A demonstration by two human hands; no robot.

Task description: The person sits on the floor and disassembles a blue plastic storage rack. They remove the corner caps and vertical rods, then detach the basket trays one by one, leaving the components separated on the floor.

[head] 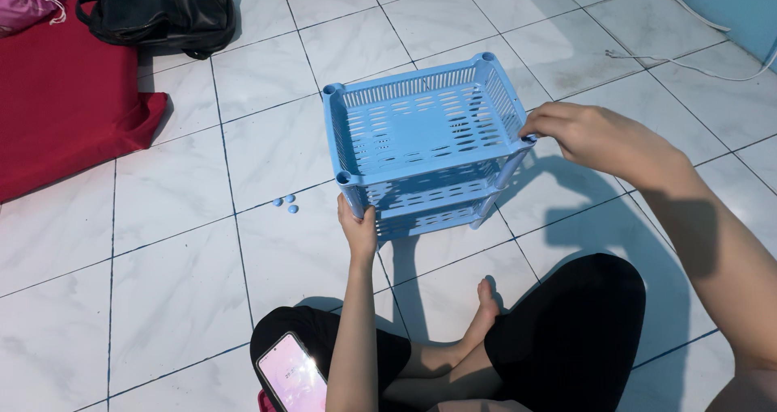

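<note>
Nearest, below the blue plastic rack (425,149), a phone (293,375) rests on the sitter's lap. The left hand (358,232) has its grip clamped on the rack's near-left post; the right hand (595,137) pinches the right corner. The rack stands on the tiled floor (178,299): probably light, fairly stiff, with slatted walls that may flex, so posts and corners seem the best holds. Left of it lie small blue caps (285,205); farther left, a black bag (162,11).

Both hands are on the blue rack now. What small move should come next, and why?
Probably pick up one of the small blue caps from the floor tiles. The blue rack stands assembled in tiers; the right hand pinches its near-right top corner, the left hand steadies a front post, and the other corner sockets appear open.
</note>
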